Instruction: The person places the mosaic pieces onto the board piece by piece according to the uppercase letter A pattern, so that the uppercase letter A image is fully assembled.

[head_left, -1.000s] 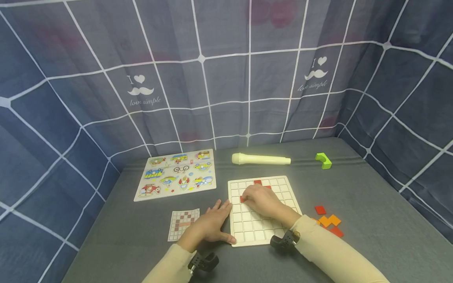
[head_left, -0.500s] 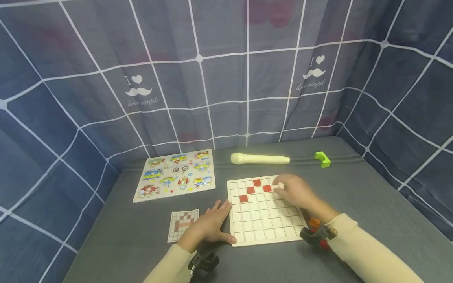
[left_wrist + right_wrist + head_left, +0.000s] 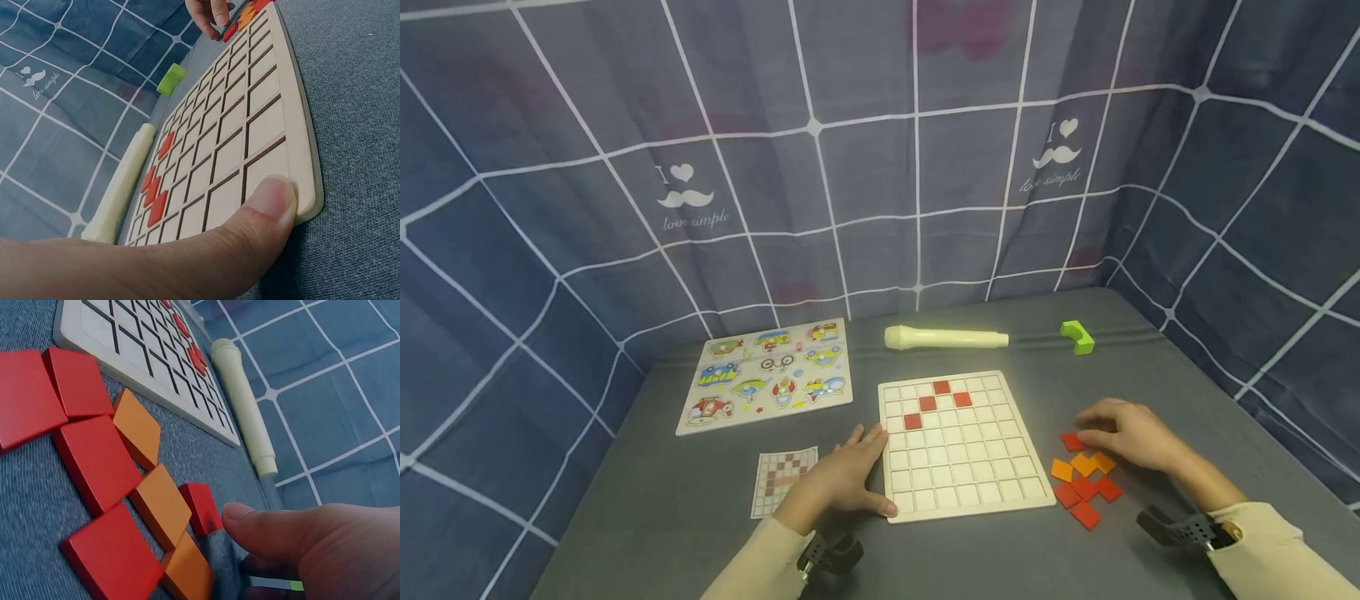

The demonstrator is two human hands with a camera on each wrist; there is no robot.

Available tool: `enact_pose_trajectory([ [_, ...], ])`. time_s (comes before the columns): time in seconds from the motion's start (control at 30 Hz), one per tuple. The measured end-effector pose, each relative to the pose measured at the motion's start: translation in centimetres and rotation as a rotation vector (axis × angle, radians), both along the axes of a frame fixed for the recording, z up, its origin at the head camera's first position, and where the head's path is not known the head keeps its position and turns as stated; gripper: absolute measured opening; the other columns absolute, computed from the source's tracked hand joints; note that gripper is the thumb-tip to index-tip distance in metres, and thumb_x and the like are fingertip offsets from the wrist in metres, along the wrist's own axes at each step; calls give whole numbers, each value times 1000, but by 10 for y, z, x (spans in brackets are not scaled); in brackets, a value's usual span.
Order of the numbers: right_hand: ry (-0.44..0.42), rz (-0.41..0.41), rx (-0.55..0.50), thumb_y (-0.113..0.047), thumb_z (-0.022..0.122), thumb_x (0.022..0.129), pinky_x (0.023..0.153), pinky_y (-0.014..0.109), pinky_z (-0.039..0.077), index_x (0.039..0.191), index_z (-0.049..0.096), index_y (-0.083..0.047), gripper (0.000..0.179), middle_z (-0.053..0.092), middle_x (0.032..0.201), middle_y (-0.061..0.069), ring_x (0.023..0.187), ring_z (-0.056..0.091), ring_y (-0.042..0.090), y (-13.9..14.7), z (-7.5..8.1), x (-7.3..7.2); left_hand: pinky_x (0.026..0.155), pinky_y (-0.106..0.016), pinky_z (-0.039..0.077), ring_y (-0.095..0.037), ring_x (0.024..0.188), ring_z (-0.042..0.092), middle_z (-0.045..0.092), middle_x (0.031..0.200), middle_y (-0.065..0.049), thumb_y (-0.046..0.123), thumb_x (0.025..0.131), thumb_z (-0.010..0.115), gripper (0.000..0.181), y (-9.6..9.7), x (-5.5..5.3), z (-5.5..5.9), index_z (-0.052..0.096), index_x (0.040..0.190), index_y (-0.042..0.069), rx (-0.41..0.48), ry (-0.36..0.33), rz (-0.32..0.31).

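A pale wooden grid board (image 3: 958, 450) lies flat, with several red square tiles seated in cells near its far side. My left hand (image 3: 846, 475) rests at its left edge, fingers spread. In the left wrist view the thumb (image 3: 272, 197) presses the board's near corner. To the right of the board my right hand (image 3: 1131, 433) hovers by a loose red tile (image 3: 1072, 442), thumb tip right at the tile's edge and nothing in its grip. Several loose red tiles (image 3: 100, 459) and orange tiles (image 3: 161, 506) lie beside it on the cloth.
A printed pattern card (image 3: 767, 492) lies left of the board, partly behind the left forearm. Behind it is a vehicle peg puzzle (image 3: 771, 375). A cream microphone-shaped stick (image 3: 947, 338) and a green arch block (image 3: 1078, 337) sit farther back, before a checked curtain (image 3: 865, 167).
My right hand has left the red tiles on the board and moved right to the loose tiles, uncovering the board's cells. The left hand has stayed at the board's edge.
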State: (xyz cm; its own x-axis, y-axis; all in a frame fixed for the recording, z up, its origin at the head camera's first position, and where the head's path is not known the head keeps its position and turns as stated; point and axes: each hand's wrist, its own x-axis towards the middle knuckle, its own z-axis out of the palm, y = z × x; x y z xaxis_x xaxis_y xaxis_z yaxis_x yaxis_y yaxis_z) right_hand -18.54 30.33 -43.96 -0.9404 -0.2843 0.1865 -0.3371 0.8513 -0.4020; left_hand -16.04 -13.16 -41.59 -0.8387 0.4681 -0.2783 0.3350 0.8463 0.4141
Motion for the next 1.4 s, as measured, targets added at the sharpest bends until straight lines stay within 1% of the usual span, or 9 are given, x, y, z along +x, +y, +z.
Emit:
enact_pose_trajectory([
  [0.2, 36, 17, -1, -32, 80, 80, 78, 40, 53, 100, 76, -13, 27, 73, 101, 3, 95, 67, 29, -5, -2, 1, 114, -66, 28, -44, 151, 18, 24, 164, -14, 47, 69, 85, 111, 0, 2, -3, 29, 154, 2, 21, 13, 8],
  [0.33, 42, 26, -2, -31, 81, 79, 80, 43, 53, 98, 76, -13, 27, 73, 101, 4, 96, 67, 31, -7, -2, 1, 113, -65, 30, -44, 150, 20, 25, 164, -13, 48, 68, 85, 111, 0, 2, -3, 30, 153, 3, 7, 29, 9],
  [0.57, 16, 34, -23, -32, 82, 78, 85, 55, 52, 96, 76, -9, 30, 69, 108, 17, 101, 65, 39, -8, -3, 0, 114, -66, 29, -44, 151, 19, 24, 164, -13, 48, 68, 84, 110, 1, 1, -1, 30, 154, 4, -8, 15, 17],
  [0.77, 21, 51, 8, -30, 83, 76, 84, 52, 52, 94, 77, -10, 28, 69, 107, 15, 99, 65, 35, -6, -2, 1, 115, -64, 28, -43, 152, 17, 22, 165, -12, 46, 69, 84, 109, 4, 1, -1, 29, 154, 5, 0, 2, 16],
  [0.9, -11, 54, 15, -32, 83, 76, 84, 54, 52, 94, 77, -8, 31, 68, 109, 18, 99, 64, 37, -8, -2, -1, 115, -64, 28, -43, 152, 17, 22, 165, -12, 43, 69, 85, 109, 5, 2, 2, 30, 154, 4, -11, -5, 31],
  [1.0, -17, 51, 13, -31, 83, 76, 84, 55, 52, 95, 76, -7, 31, 67, 110, 19, 98, 64, 37, -9, -3, -2, 116, -65, 27, -43, 152, 17, 22, 165, -12, 42, 69, 85, 108, 4, 2, 4, 30, 154, 4, -10, -10, 38],
  [1.13, 14, 40, 19, -30, 83, 75, 83, 54, 53, 92, 77, -9, 28, 68, 108, 17, 97, 65, 36, -9, -5, -1, 116, -64, 28, -42, 152, 17, 22, 165, -11, 42, 68, 85, 108, 6, 2, 5, 31, 154, 5, -18, -10, 41],
  [1.27, 46, 33, 24, -31, 83, 76, 83, 54, 53, 90, 77, -11, 25, 69, 107, 17, 97, 65, 37, -9, -6, -2, 116, -62, 30, -39, 152, 19, 23, 165, -8, 45, 68, 85, 108, 7, 2, 3, 31, 154, 8, -49, -3, 50],
  [1.4, 39, 44, 24, -31, 81, 78, 83, 54, 53, 92, 77, -10, 26, 69, 106, 16, 97, 65, 37, -9, -5, -2, 116, -61, 31, -39, 152, 19, 23, 165, -7, 46, 67, 85, 109, 7, 2, 1, 31, 154, 9, -62, 0, 55],
])
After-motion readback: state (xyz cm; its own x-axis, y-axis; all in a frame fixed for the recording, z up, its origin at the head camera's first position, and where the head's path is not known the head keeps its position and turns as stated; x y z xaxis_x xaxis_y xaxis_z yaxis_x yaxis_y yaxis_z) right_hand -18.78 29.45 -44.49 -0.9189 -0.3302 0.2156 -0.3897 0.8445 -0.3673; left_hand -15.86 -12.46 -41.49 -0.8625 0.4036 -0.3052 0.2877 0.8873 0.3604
